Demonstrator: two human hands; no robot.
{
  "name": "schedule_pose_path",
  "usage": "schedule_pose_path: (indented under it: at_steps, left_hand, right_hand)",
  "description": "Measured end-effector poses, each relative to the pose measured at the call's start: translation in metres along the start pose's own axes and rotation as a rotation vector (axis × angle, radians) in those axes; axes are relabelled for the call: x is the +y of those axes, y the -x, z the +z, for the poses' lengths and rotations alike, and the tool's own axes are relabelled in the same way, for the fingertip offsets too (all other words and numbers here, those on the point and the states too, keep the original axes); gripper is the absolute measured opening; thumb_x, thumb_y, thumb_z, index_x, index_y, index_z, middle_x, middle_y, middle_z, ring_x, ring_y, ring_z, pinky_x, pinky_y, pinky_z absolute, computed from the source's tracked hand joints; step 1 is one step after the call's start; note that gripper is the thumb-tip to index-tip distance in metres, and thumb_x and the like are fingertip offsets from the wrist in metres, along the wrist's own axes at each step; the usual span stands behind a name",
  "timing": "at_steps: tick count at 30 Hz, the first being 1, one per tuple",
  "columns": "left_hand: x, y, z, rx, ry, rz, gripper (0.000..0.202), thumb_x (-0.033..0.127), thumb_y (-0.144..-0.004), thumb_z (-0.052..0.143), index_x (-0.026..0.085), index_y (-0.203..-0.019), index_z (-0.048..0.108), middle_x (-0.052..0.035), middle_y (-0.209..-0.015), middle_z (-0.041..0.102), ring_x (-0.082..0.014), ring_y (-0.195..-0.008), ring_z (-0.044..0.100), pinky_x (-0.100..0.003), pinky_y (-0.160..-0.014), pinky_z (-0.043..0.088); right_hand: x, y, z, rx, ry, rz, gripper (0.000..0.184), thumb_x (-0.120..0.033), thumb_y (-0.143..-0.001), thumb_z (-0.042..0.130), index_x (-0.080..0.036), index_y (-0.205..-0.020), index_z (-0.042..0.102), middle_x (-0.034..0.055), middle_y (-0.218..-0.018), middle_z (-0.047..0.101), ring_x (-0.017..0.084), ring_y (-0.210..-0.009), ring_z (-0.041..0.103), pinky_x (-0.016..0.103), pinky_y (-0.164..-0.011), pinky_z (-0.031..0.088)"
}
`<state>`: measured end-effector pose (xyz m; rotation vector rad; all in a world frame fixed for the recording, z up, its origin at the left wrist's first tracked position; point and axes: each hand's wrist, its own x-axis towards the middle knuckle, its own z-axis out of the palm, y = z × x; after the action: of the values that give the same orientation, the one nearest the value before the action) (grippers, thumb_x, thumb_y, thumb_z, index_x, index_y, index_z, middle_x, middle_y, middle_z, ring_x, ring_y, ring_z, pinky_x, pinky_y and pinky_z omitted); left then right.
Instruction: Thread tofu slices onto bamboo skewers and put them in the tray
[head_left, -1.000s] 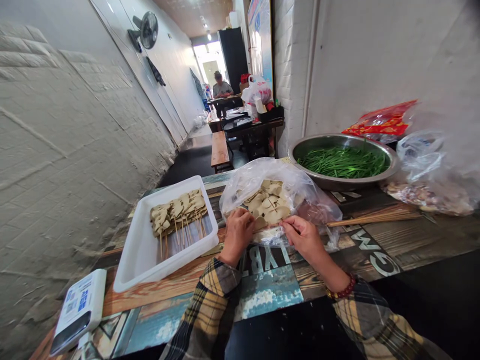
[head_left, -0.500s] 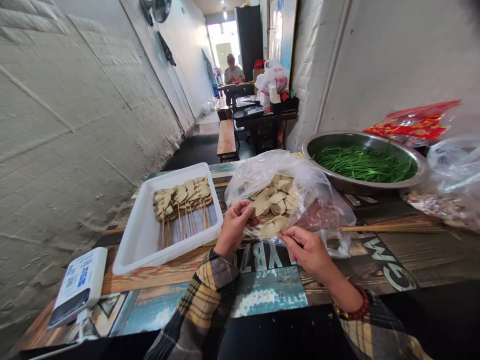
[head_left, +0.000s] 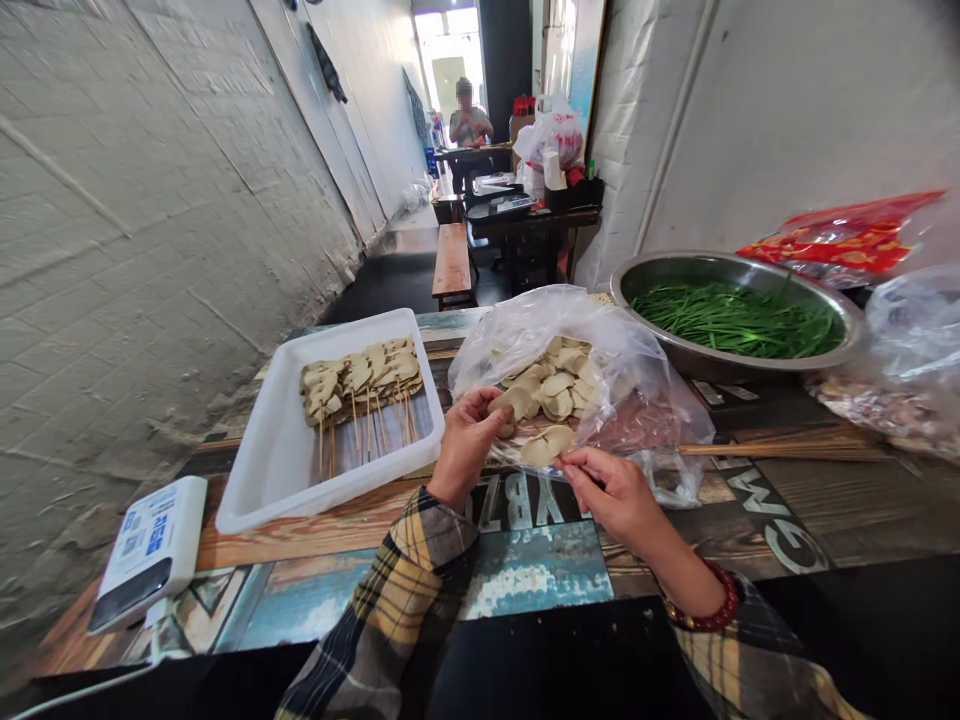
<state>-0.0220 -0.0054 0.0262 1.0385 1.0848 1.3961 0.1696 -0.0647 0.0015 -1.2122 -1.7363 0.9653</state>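
Pinched between the thumb and fingers of my left hand is a thin, beige round slice, just in front of the open plastic bag. My right hand is closed on a skewer, mostly hidden by the fingers, with another beige slice threaded at its tip. Many loose slices lie in the bag beyond both hands. On the left, a white plastic tray holds rows of skewered slices, their sticks pointing toward me.
Bare skewers lie on the table at right. Behind them stand a metal basin of green chives and a clear bag. A white payment device sits at front left. A person sits at a far table.
My left hand now holds its slice raised in front of the pile. My right hand stays nearly in place with the skewered slice. The view has shifted slightly; the far person's hands have risen.
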Motion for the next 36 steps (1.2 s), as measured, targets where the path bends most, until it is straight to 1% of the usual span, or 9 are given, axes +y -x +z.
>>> schedule_pose_path:
  at_steps: [10,17,19,23,26,28,31,36]
  left_hand:
    - [-0.003,0.0,-0.002,-0.026,-0.053,0.046,0.028,0.03,-0.066,0.076,0.014,-0.084,0.061,0.002,-0.072,0.06,-0.0071,-0.058,0.053,-0.019,-0.054,0.044]
    - [-0.006,0.0,-0.005,-0.072,-0.168,0.085,0.022,0.031,-0.069,0.073,0.015,-0.081,0.063,0.0016,-0.07,0.06,-0.0092,-0.059,0.053,-0.021,-0.056,0.044]
    - [-0.008,0.0,-0.005,-0.074,-0.213,0.113,0.019,0.03,-0.07,0.071,0.016,-0.08,0.065,0.001,-0.071,0.061,-0.0101,-0.061,0.054,-0.021,-0.058,0.044]
    - [-0.011,-0.002,-0.006,-0.087,-0.294,0.188,0.014,0.029,-0.074,0.068,0.017,-0.08,0.067,-0.0016,-0.078,0.065,-0.0128,-0.072,0.058,-0.023,-0.067,0.046]
    - [-0.012,-0.003,-0.007,-0.064,-0.308,0.212,0.013,0.028,-0.073,0.069,0.017,-0.079,0.067,-0.0017,-0.078,0.064,-0.0132,-0.073,0.058,-0.023,-0.067,0.046]
    - [-0.013,-0.003,-0.007,-0.06,-0.294,0.204,0.014,0.029,-0.072,0.07,0.017,-0.078,0.068,-0.0014,-0.076,0.063,-0.0128,-0.071,0.057,-0.022,-0.064,0.046]
    - [-0.013,-0.002,-0.006,-0.089,-0.26,0.163,0.017,0.03,-0.071,0.072,0.016,-0.079,0.068,-0.0012,-0.075,0.063,-0.0122,-0.067,0.056,-0.022,-0.062,0.045]
    - [-0.009,0.0,-0.002,-0.119,-0.193,0.097,0.023,0.032,-0.069,0.075,0.015,-0.081,0.066,-0.0006,-0.074,0.062,-0.0113,-0.066,0.055,-0.022,-0.061,0.045]
  right_hand:
    - [0.0,0.001,0.0,-0.017,0.053,-0.018,0.023,-0.032,-0.092,0.049,-0.018,-0.087,0.067,-0.0043,-0.047,0.054,0.012,-0.045,0.052,0.021,-0.048,0.038]
    - [0.005,-0.001,0.002,-0.002,0.063,-0.028,0.024,-0.033,-0.092,0.049,-0.018,-0.087,0.067,-0.004,-0.047,0.054,0.012,-0.044,0.053,0.022,-0.048,0.039]
    - [0.006,-0.001,0.003,0.006,0.086,-0.032,0.023,-0.033,-0.092,0.049,-0.018,-0.087,0.067,-0.0037,-0.048,0.054,0.012,-0.043,0.054,0.022,-0.048,0.039]
    - [0.009,-0.002,0.004,0.012,0.115,-0.033,0.022,-0.033,-0.091,0.05,-0.019,-0.086,0.067,-0.0034,-0.049,0.056,0.013,-0.044,0.055,0.022,-0.048,0.039]
    - [0.011,-0.002,0.005,0.01,0.114,-0.035,0.023,-0.033,-0.092,0.049,-0.019,-0.086,0.067,-0.0032,-0.049,0.056,0.013,-0.044,0.055,0.022,-0.047,0.039]
    - [0.01,-0.003,0.005,0.011,0.12,-0.042,0.024,-0.033,-0.092,0.049,-0.019,-0.085,0.067,-0.0031,-0.049,0.056,0.013,-0.044,0.054,0.022,-0.047,0.039]
    - [0.007,-0.003,0.004,0.023,0.141,-0.045,0.024,-0.032,-0.092,0.048,-0.018,-0.084,0.067,-0.0028,-0.048,0.056,0.013,-0.044,0.054,0.022,-0.048,0.039]
    - [0.004,-0.003,0.003,0.035,0.155,-0.051,0.024,-0.031,-0.092,0.048,-0.019,-0.085,0.067,-0.0015,-0.051,0.059,0.014,-0.047,0.056,0.022,-0.049,0.041]
